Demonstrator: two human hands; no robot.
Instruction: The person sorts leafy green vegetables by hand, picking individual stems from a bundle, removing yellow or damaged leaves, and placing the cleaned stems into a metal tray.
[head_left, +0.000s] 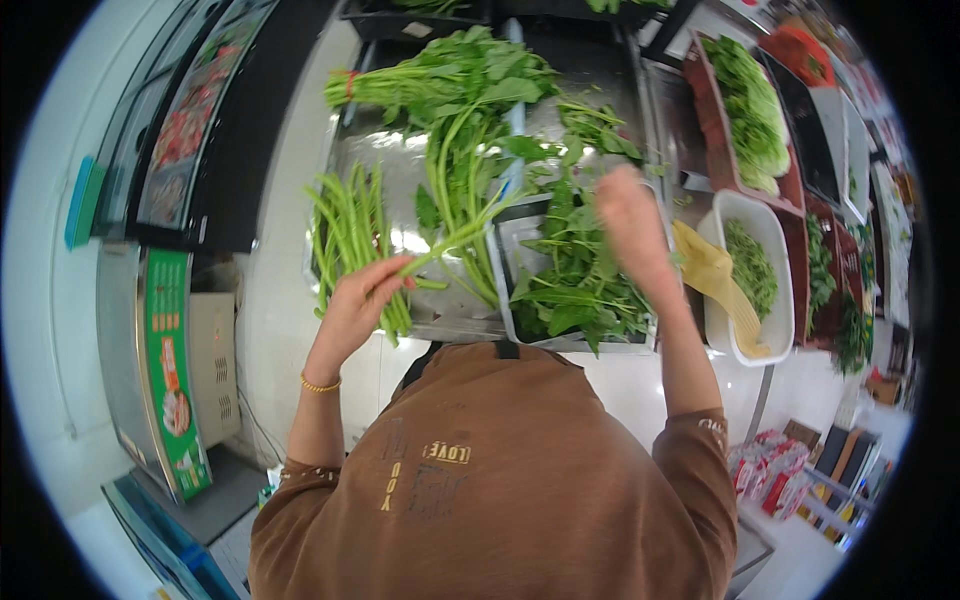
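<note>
My left hand (369, 301) grips the lower ends of a few green leafy-vegetable stems (454, 240), whose tops point up and to the right. Beneath and left of it lie many bare green stalks (349, 225) on the metal tray (405, 150). My right hand (628, 206), blurred, is over loose green leaves (574, 292) heaped in and around a rectangular container (517, 225); whether its fingers hold anything is unclear. Leafy stems with long stalks (457, 150) lie between the hands. Farther back is a leafy bunch (442, 71) tied with a red band (350, 86).
At right, a white tub (784, 300) holds shredded greens, with a yellow cloth-like item (701, 259) over its rim. Behind it, a reddish-brown crate (709, 127) holds lettuce-like heads (750, 120). A black crate (416, 26) borders the far side. A display case (187, 135) stands at left.
</note>
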